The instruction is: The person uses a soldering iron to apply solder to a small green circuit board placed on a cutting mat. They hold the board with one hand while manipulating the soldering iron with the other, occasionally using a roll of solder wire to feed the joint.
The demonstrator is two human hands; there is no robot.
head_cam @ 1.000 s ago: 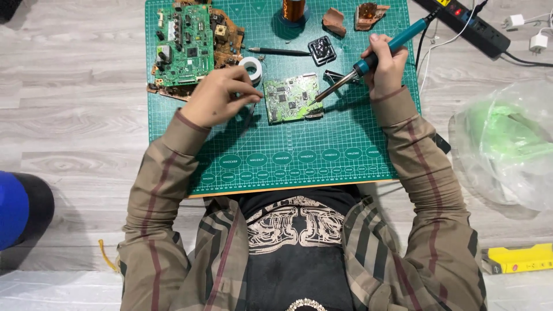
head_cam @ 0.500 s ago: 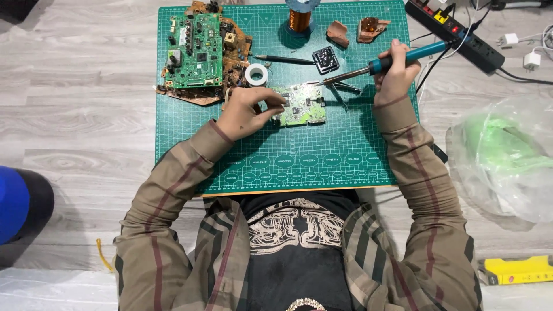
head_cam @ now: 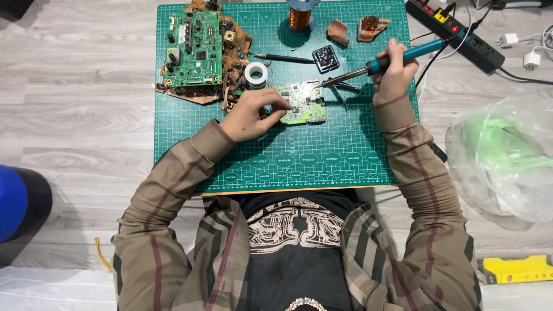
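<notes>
A small green circuit board (head_cam: 304, 105) lies in the middle of a green cutting mat (head_cam: 288, 155). My left hand (head_cam: 253, 114) rests on the board's left edge, fingers pinching it. My right hand (head_cam: 394, 72) grips a soldering iron (head_cam: 383, 62) with a teal handle. Its metal tip reaches the board's upper right corner. A pair of tweezers (head_cam: 341, 91) lies just right of the board.
A pile of circuit boards (head_cam: 199, 49) sits at the mat's far left, with a solder roll (head_cam: 256, 74), a copper coil (head_cam: 299, 17), a black pen-like tool (head_cam: 285, 57) and small parts nearby. A power strip (head_cam: 455, 31), a plastic bag (head_cam: 507, 155) and a yellow tool (head_cam: 515, 269) lie right.
The soldering iron has swung flatter, its handle now lower, with the tip staying at the board's upper right. My left hand stays on the board.
</notes>
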